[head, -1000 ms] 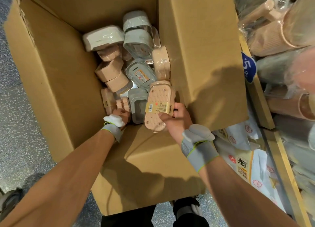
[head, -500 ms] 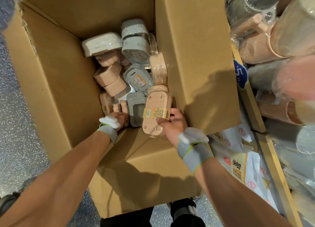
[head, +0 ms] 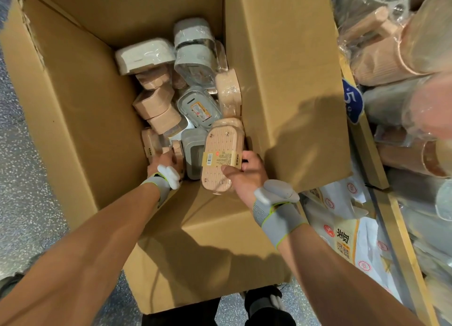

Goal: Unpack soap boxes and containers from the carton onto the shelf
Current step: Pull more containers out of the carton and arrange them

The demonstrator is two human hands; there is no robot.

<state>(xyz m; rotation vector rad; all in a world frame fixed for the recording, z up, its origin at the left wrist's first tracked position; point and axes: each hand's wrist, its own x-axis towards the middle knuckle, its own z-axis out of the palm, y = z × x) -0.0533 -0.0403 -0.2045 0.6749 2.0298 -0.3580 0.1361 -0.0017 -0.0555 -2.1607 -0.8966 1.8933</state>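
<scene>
A large open carton holds several wrapped soap boxes, pink, grey and white. My right hand grips a pink soap box with a barcode band, its perforated bottom facing up, near the carton's right wall. My left hand reaches down among small pink soap boxes at the carton's near left; its fingers are hidden among them. A grey container lies between both hands. A white box sits at the far end.
A wooden shelf runs along the right, stacked with wrapped pink cups and other wrapped goods, with a blue price tag. White printed packages sit low on the right. The carton's raised right flap stands between the hands and the shelf.
The view has shifted slightly. My right hand keeps holding the pink soap box at about the same spot. My left hand stays deep among the small pink boxes.
</scene>
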